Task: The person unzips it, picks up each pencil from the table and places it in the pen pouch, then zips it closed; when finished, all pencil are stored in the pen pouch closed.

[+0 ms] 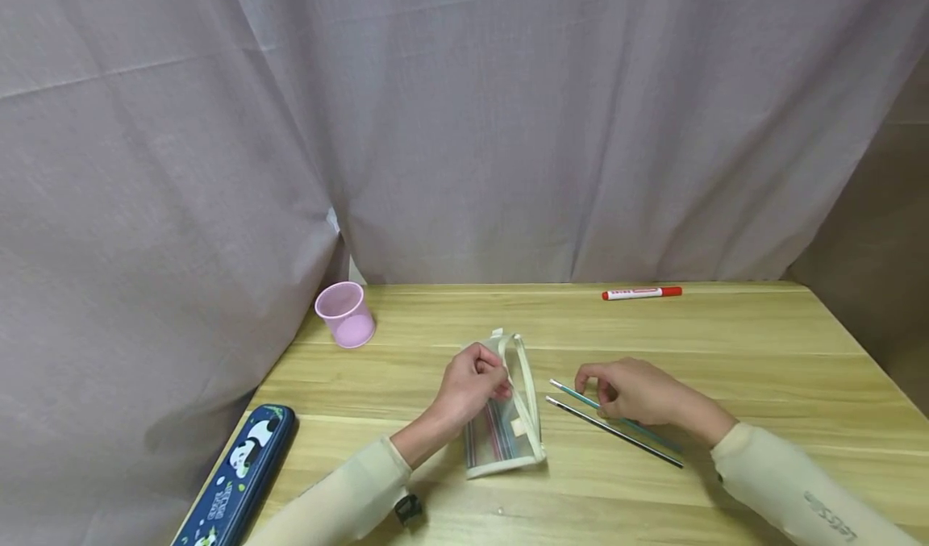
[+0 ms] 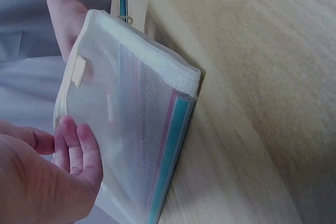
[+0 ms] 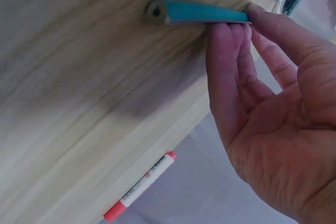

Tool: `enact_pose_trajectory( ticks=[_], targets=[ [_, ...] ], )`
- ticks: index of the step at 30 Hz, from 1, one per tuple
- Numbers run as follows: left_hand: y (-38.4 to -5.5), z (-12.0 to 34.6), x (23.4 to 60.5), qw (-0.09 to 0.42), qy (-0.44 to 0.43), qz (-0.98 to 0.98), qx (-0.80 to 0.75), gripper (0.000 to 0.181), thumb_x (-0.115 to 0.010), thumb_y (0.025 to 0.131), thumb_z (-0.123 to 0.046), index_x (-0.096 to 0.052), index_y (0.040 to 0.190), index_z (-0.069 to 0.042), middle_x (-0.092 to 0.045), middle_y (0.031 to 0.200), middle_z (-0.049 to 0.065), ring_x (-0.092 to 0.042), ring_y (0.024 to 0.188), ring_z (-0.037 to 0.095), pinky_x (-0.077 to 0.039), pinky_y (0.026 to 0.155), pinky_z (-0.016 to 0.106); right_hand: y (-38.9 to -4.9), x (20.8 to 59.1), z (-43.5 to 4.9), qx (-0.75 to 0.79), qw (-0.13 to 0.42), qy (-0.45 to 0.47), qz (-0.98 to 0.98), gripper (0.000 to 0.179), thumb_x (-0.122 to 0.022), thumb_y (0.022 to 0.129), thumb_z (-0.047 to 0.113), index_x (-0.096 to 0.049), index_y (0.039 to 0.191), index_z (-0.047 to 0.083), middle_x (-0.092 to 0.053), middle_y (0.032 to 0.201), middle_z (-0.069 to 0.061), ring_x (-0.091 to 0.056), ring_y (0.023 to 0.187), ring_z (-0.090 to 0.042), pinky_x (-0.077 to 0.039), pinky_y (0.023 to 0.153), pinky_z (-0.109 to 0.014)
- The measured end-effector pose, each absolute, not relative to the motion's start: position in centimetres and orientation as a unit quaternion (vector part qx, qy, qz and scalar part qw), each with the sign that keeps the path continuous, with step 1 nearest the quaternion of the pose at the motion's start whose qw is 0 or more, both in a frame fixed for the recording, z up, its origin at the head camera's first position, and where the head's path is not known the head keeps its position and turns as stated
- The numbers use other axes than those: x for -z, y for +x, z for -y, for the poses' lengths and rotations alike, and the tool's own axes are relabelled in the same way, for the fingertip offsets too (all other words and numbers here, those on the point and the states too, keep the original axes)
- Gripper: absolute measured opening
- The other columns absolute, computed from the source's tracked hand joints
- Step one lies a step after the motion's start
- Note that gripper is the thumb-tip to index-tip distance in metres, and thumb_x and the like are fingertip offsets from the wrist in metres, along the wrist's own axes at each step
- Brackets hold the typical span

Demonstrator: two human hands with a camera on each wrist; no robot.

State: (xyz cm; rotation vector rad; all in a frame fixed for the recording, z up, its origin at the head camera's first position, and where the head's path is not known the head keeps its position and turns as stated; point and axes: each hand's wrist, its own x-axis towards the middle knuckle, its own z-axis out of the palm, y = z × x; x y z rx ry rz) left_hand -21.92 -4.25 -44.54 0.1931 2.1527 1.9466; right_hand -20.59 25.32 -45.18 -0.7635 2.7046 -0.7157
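A see-through mesh pencil bag [image 1: 521,447] with cream edging stands upright on the wooden table, its zipped top spread apart. Several coloured pencils [image 2: 174,124] show through the mesh. My left hand [image 1: 470,385] pinches the bag's top edge between thumb and fingers. To the right of the bag, my right hand [image 1: 640,390] holds a teal pencil [image 3: 207,12] between thumb and fingertips, close over the tabletop. A black pencil [image 1: 622,435] lies alongside it on the table, its white-tipped end toward the bag.
Toward the back right lies a red and white marker [image 1: 641,293]. A pink cup [image 1: 338,314] stands at the back left. At the front left is a dark blue panda pencil case [image 1: 239,473]. Grey curtains [image 1: 464,127] hang behind the table [image 1: 769,352].
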Motion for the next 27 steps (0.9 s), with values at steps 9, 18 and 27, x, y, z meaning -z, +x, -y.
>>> enact_pose_trajectory(
  ticks=[9, 18, 27],
  targets=[
    [-21.9, 4.3, 44.5, 0.118, 0.064, -0.734, -0.665, 0.012, -0.062, 0.091, 0.003, -0.059, 0.103, 0.002, -0.069, 0.079, 0.008, -0.071, 0.066, 0.014, -0.070, 0.073, 0.035, -20.9, 45.4, -25.3, 0.284, 0.145, -0.245, -0.916, 0.034, -0.069, 0.089, -0.003, -0.065, 0.115, 0.019, -0.059, 0.074, 0.009, -0.051, 0.045, -0.001, -0.047, 0.038, -0.017],
    [-22.0, 4.4, 44.6, 0.119, 0.068, -0.732, -0.667, 0.011, -0.061, 0.092, 0.004, -0.059, 0.103, 0.002, -0.068, 0.078, 0.007, -0.070, 0.066, 0.014, -0.070, 0.071, 0.032, -21.1, 45.2, -24.7, 0.244, 0.052, -0.286, -0.925, 0.046, -0.070, 0.081, -0.003, -0.067, 0.122, 0.018, -0.056, 0.072, 0.015, -0.047, 0.061, 0.004, -0.043, 0.056, -0.016],
    [-22.0, 4.3, 44.4, 0.112, 0.064, -0.726, -0.675, 0.013, -0.063, 0.091, 0.005, -0.059, 0.103, 0.003, -0.067, 0.077, 0.006, -0.070, 0.064, 0.013, -0.070, 0.070, 0.033, -21.2, 42.4, -22.6, 0.460, 0.052, -0.274, -0.843, 0.061, -0.065, 0.088, -0.007, -0.054, 0.144, 0.015, -0.064, 0.092, 0.001, -0.063, 0.077, -0.006, -0.063, 0.059, -0.035]
  ],
)
